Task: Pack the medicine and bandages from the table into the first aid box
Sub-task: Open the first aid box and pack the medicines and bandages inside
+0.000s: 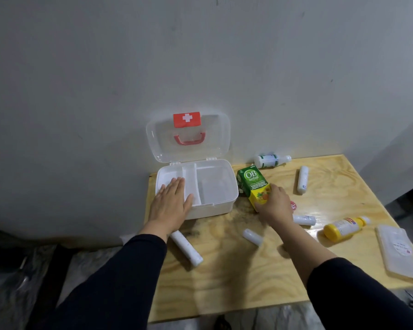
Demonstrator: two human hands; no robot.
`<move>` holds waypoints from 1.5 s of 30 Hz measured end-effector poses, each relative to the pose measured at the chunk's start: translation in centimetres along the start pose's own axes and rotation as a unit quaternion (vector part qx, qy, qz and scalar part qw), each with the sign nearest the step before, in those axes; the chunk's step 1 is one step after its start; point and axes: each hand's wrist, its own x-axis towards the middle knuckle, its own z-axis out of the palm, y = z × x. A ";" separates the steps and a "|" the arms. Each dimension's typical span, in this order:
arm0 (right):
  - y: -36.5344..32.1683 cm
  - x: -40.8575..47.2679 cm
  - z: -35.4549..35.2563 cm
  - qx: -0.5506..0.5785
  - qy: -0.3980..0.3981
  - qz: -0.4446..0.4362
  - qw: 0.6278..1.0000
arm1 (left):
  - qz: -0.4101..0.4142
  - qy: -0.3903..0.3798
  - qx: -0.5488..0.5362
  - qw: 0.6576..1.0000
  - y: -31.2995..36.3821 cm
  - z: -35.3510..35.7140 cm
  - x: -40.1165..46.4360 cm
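Note:
The white first aid box [224,203] stands open at the table's back left, its clear lid [215,148] with a red cross label leaning on the wall. My left hand [171,203] lies flat, fingers apart, on the box's left front corner. My right hand [275,206] grips the yellow end of a green medicine carton [252,182] just right of the box. White bandage rolls lie near the left forearm [186,248], in the table's middle [252,236], by the right wrist [304,220] and at the back [302,179].
A white bottle [271,160] lies by the wall. A yellow bottle [343,228] and a flat translucent pouch [399,251] lie at the right of the plywood table [236,282]. A small red item [293,206] peeks from behind my right hand. Floor clutter sits left.

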 end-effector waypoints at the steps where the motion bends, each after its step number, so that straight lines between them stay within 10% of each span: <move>1: 0.0 0.1 -0.6 0.009 0.005 -0.008 1.000 | 0.001 -0.002 0.004 1.000 0.0 0.0 -0.1; 10: -3.9 1.0 -8.2 0.021 0.016 -0.145 0.989 | 0.000 -0.026 0.022 0.999 0.5 -1.0 -0.7; 20: -10.8 0.0 -4.9 -0.238 -0.088 -0.308 0.917 | 0.002 -0.014 0.017 1.000 0.5 -1.2 -0.7; 45: -12.5 0.7 0.9 -0.064 -0.125 -0.173 0.975 | 0.026 -0.017 0.051 0.998 0.3 -3.3 0.4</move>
